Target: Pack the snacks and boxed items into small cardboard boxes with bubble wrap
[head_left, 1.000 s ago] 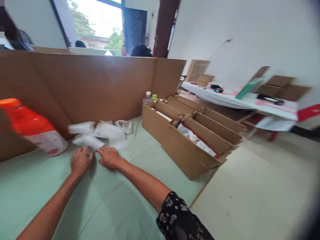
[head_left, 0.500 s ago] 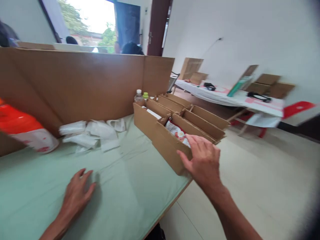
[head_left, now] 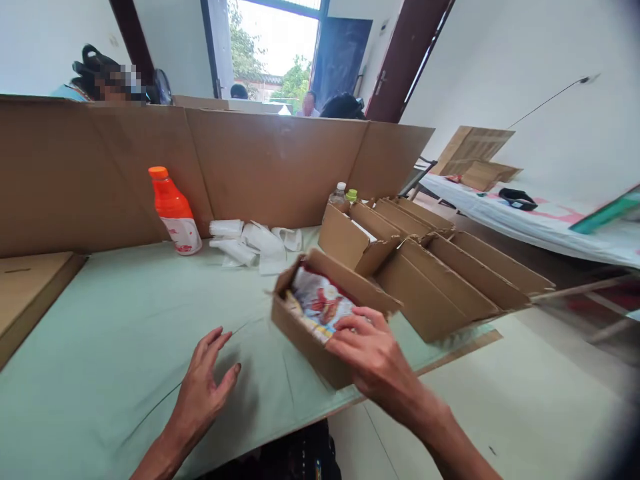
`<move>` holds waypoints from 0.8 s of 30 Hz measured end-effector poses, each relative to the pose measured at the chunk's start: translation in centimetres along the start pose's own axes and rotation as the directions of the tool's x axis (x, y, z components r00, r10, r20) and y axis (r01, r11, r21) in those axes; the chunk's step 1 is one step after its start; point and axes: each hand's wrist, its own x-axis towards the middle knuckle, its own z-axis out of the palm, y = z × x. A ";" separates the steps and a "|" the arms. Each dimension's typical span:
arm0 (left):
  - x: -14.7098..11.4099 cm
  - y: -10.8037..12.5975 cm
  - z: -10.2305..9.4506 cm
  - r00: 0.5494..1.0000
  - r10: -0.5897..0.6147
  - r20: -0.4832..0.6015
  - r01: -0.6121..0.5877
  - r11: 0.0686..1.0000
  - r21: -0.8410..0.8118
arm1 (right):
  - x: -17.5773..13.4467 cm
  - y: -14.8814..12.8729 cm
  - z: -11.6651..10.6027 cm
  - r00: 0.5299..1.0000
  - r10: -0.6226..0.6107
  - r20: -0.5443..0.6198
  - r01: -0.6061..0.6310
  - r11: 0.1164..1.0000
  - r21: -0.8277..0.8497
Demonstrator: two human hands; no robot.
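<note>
My right hand (head_left: 373, 350) grips the near end of an open cardboard box (head_left: 313, 347), its fingers hooked over the rim. Inside the box lie printed plastic packets (head_left: 325, 300), white with red and some yellow; what they contain I cannot make out. The box sits slightly tilted near the front edge of the green-covered table, apart from the other boxes. To the left of it, my left hand (head_left: 207, 377) hovers over the cloth, fingers spread, holding nothing.
Several narrow cardboard boxes (head_left: 440, 287) stand at the right, with bottles (head_left: 339, 195) behind them. An orange-and-white bottle (head_left: 175, 213) and clear plastic packets (head_left: 250, 243) stand before a cardboard screen (head_left: 280, 167). A flat carton (head_left: 35, 287) lies at the left. People sit beyond the screen.
The box with the printed packets has been pulled out of the row to the left by my right hand. My left hand has moved toward it. The view has turned left.
</note>
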 end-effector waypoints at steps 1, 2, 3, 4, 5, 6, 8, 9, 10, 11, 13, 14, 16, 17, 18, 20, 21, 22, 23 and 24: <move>-0.6 -0.1 -0.8 1.000 -0.021 -0.021 0.021 1.000 -0.013 | 0.5 -1.4 0.3 1.000 -0.031 0.004 0.031 0.998 0.051; -1.2 -0.2 -1.6 0.999 -0.040 -0.036 0.039 0.999 -0.029 | 0.7 -2.5 0.4 0.999 -0.049 0.005 0.049 0.995 0.085; -1.8 -0.4 -2.3 0.997 -0.064 -0.046 0.062 0.997 -0.047 | 0.7 -3.2 0.5 0.999 -0.050 -0.001 0.050 0.993 0.105; -2.4 -0.5 -3.0 0.994 -0.095 -0.048 0.092 0.994 -0.064 | 0.4 -3.7 0.4 0.999 -0.032 -0.021 0.034 0.993 0.115; -3.0 -0.8 -3.6 0.990 -0.132 -0.048 0.128 0.989 -0.074 | -0.2 -3.8 0.4 0.999 0.005 -0.051 0.002 0.993 0.120; -3.5 -1.1 -4.0 0.984 -0.171 -0.056 0.166 0.983 -0.078 | -0.9 -3.6 0.5 0.995 0.058 -0.085 -0.047 0.991 0.127; -4.5 -1.7 -4.5 0.965 -0.245 -0.091 0.239 0.968 -0.074 | -2.4 -2.6 1.4 0.972 0.204 -0.113 -0.186 0.970 0.156; -4.9 -2.0 -4.6 0.956 -0.273 -0.107 0.266 0.961 -0.075 | -3.1 -2.0 2.3 0.959 0.271 -0.082 -0.254 0.951 0.176; -5.2 -2.3 -4.5 0.949 -0.293 -0.121 0.284 0.955 -0.084 | -3.8 -1.4 3.4 0.948 0.317 -0.024 -0.306 0.932 0.194; -5.4 -2.5 -4.2 0.943 -0.309 -0.126 0.298 0.949 -0.099 | -4.3 -1.1 4.8 0.940 0.338 0.051 -0.340 0.916 0.213; -5.8 -2.8 -3.5 0.934 -0.343 -0.100 0.328 0.934 -0.140 | -4.7 -0.9 7.7 0.920 0.334 0.204 -0.382 0.882 0.275; -5.9 -3.0 -3.1 0.928 -0.362 -0.083 0.346 0.924 -0.160 | -4.6 -1.1 9.1 0.908 0.330 0.258 -0.403 0.859 0.317; -5.9 -3.6 -2.6 0.910 -0.410 -0.066 0.392 0.901 -0.187 | -3.6 -1.8 11.4 0.882 0.351 0.315 -0.458 0.796 0.396; -5.8 -4.1 -2.5 0.898 -0.435 -0.066 0.416 0.888 -0.194 | -2.9 -2.1 12.4 0.873 0.366 0.323 -0.480 0.766 0.429; -5.4 -4.7 -2.7 0.885 -0.459 -0.075 0.438 0.877 -0.196 | -1.9 -2.4 13.2 0.870 0.374 0.323 -0.489 0.744 0.456; -4.2 -6.1 -3.3 0.858 -0.503 -0.101 0.481 0.857 -0.186 | 0.4 -2.5 14.6 0.878 0.357 0.317 -0.475 0.723 0.502; -3.4 -6.9 -3.7 0.844 -0.523 -0.118 0.501 0.847 -0.175 | 1.6 -2.4 15.2 0.885 0.340 0.317 -0.462 0.717 0.521; -2.5 -7.5 -4.1 0.830 -0.541 -0.137 0.519 0.839 -0.163 | 2.9 -2.1 15.8 0.891 0.326 0.317 -0.451 0.713 0.536; -1.5 -8.0 -4.4 0.817 -0.556 -0.155 0.534 0.830 -0.160 | 4.0 -1.6 16.3 0.895 0.313 0.318 -0.443 0.709 0.548; -0.6 -8.5 -4.6 0.806 -0.568 -0.168 0.543 0.822 -0.174 | 5.1 -1.0 16.7 0.899 0.297 0.323 -0.434 0.707 0.558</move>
